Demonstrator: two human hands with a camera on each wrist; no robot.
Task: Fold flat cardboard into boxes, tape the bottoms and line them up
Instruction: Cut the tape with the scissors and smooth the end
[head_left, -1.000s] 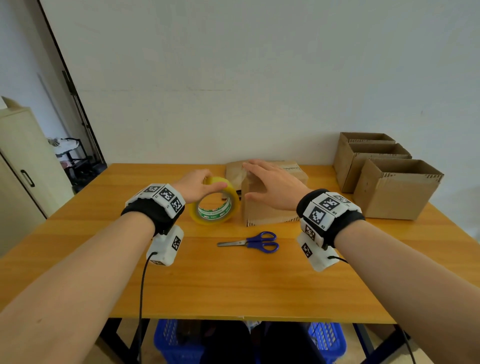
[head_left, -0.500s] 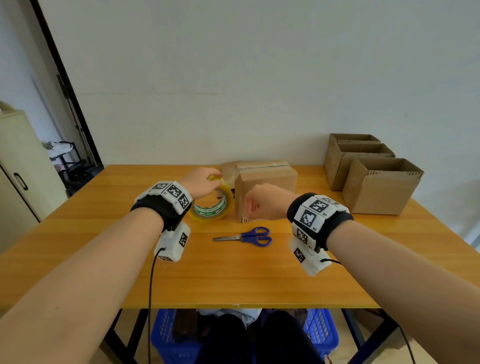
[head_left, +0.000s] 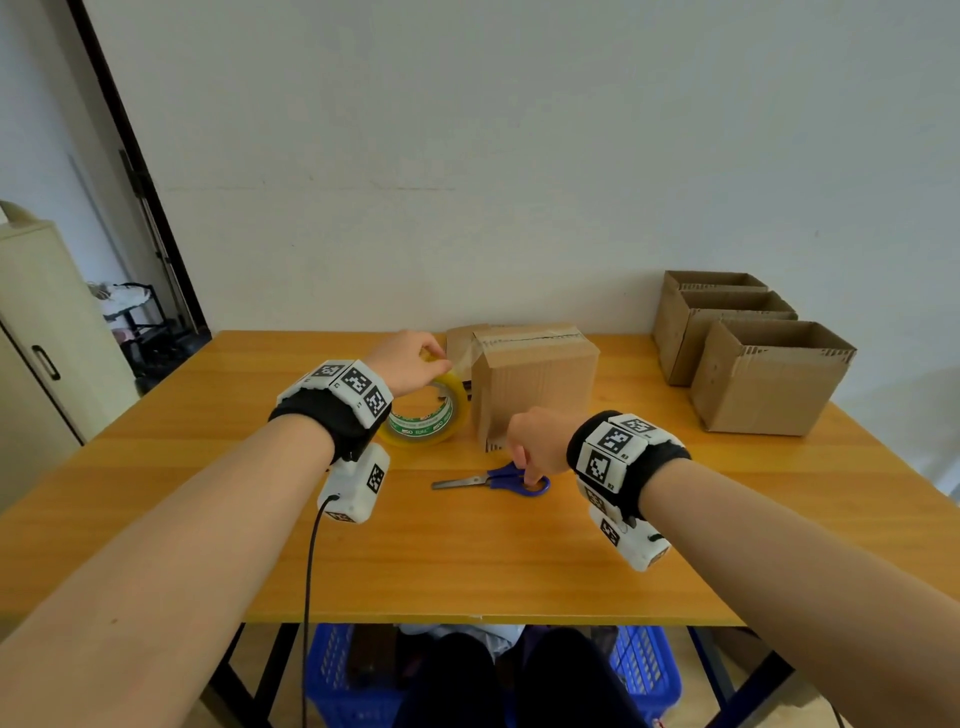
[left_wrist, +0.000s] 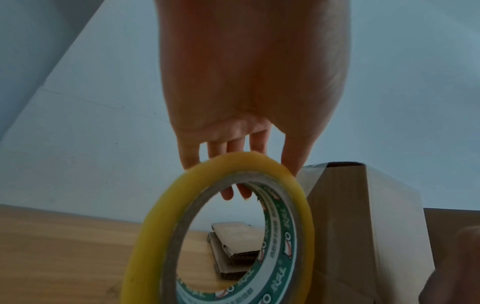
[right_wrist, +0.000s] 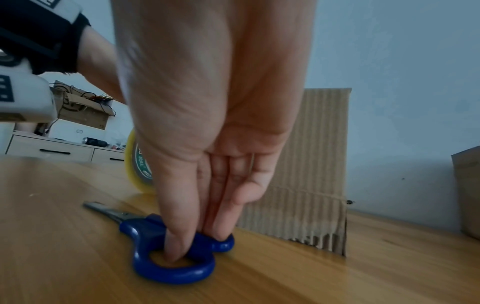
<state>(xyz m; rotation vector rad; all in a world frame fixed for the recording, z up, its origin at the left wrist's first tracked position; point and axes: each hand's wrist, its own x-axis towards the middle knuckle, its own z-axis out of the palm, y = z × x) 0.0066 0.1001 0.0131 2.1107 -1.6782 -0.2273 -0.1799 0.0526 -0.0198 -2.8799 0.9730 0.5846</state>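
Left grip (head_left: 410, 361) holds the upright yellow tape roll (head_left: 423, 415); right grip (head_left: 535, 441) pinches the blue-handled scissors (head_left: 498, 480) lying on the wooden surface (head_left: 467, 561).

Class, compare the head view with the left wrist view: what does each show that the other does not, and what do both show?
Only the head view shows the scissors under the right hand, and three open boxes at the table's right. Only the left wrist view shows the flat cardboard stack seen through the roll, with fingertips curled over the roll's top. Both show the left hand gripping the tape roll beside the taped box.
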